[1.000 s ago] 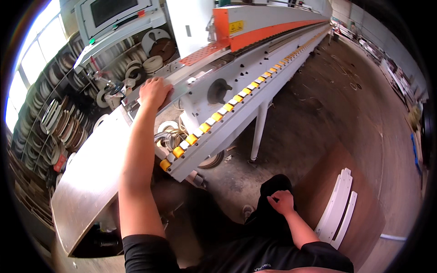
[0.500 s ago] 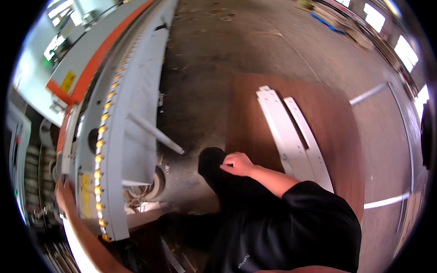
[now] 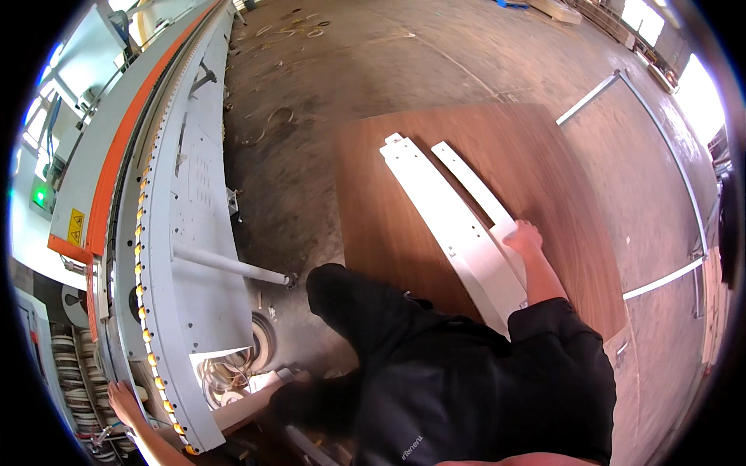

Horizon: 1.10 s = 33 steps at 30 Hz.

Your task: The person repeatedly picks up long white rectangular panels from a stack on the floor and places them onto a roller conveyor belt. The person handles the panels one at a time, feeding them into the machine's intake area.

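Observation:
My right hand (image 3: 524,235) reaches over the wooden panel, its fingers curled on the edge of a narrow white board (image 3: 471,185). That board lies beside and partly over a longer white board (image 3: 435,221) with small drilled holes and a notched far end. Both rest on the brown wood-grain panel (image 3: 571,182). At the lower left, my left hand (image 3: 124,404) lies at the near end of the long machine (image 3: 206,256), fingers stretched out and nothing seen in them. The white boards' near ends are partly hidden by my arm and body.
Yellow rollers (image 3: 146,335) line the machine's edge, and a grey bar (image 3: 233,266) juts from its side at knee height. A metal frame (image 3: 660,128) stands to the right. Coiled strips (image 3: 76,380) fill a rack at lower left; loose scraps (image 3: 280,115) litter the floor.
My right hand has moved from beside my knee out to the right, onto the narrow white board. My view has turned right, and my left hand stays at the machine's near end.

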Each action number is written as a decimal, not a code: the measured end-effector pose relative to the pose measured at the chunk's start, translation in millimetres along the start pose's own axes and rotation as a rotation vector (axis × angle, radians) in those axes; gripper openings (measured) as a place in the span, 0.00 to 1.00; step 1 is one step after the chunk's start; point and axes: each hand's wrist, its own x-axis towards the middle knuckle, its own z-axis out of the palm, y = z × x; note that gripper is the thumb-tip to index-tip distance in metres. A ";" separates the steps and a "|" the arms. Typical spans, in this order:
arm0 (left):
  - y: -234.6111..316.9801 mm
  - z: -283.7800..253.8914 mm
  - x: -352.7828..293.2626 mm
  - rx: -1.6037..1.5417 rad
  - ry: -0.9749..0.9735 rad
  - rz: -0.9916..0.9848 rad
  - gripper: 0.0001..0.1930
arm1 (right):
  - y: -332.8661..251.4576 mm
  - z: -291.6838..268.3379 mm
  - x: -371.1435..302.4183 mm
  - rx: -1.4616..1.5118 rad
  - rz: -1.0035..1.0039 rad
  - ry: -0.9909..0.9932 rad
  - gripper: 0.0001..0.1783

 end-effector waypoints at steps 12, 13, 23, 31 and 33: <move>-1.1 8.5 4.9 -0.090 0.011 0.045 0.27 | 56.4 11.7 19.5 0.109 0.186 -0.135 0.22; -1.8 10.3 7.4 -0.088 0.032 0.056 0.27 | 57.0 14.3 19.7 0.096 0.179 -0.133 0.22; 11.5 21.9 11.5 -0.166 0.084 0.109 0.24 | 118.6 56.3 19.7 0.499 0.362 -0.112 0.23; -19.3 2.3 -13.8 -0.129 0.110 0.133 0.17 | 75.9 65.7 6.9 0.414 0.099 0.038 0.29; 0.6 5.7 -7.2 -0.143 0.114 0.156 0.17 | 102.3 63.2 6.1 0.349 0.017 -0.018 0.33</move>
